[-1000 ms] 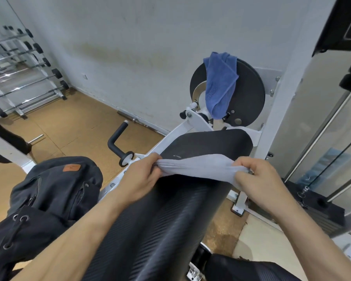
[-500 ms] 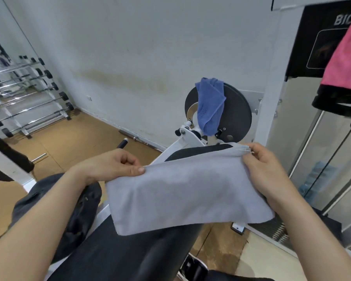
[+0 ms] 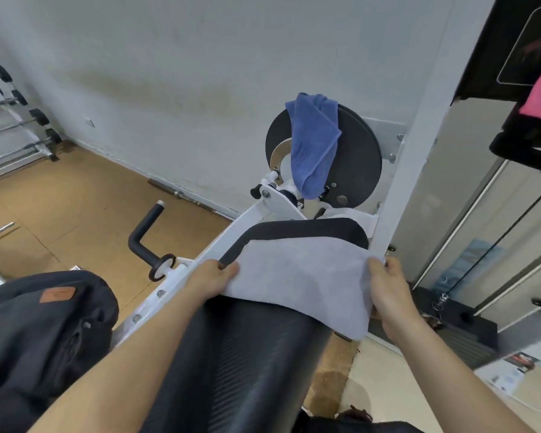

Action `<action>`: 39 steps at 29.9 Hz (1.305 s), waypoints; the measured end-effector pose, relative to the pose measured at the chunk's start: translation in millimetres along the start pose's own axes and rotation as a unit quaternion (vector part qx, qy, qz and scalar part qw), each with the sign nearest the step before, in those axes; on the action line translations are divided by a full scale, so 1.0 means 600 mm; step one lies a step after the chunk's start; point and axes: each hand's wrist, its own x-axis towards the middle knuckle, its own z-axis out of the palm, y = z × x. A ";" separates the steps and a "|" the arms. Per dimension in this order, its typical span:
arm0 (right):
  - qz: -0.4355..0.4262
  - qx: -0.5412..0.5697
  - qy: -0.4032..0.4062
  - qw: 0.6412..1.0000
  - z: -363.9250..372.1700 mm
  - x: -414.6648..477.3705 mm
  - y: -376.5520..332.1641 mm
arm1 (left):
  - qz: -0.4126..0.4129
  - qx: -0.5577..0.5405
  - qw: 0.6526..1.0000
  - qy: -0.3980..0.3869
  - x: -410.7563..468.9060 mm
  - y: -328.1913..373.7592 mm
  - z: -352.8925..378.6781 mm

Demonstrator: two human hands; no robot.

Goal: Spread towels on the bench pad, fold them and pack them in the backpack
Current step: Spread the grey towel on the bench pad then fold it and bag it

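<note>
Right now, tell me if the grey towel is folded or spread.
Spread: the grey towel drapes open across the bench pad, no fold visible.

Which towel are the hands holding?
The grey towel, held by the left hand and right hand over the bench pad. The blue towel hangs on the black disc, untouched.
</note>
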 end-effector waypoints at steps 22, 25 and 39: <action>0.118 0.049 -0.135 0.983 -0.031 0.035 -0.019 | -0.036 -0.418 0.902 -0.105 0.002 0.007 -0.017; 0.114 0.044 -0.147 0.982 -0.025 0.032 -0.013 | -0.035 -0.438 0.890 -0.118 0.000 0.005 -0.011; -0.307 -0.458 0.080 0.830 0.031 0.081 -0.154 | 0.303 -0.028 0.947 -0.102 -0.185 -0.013 -0.012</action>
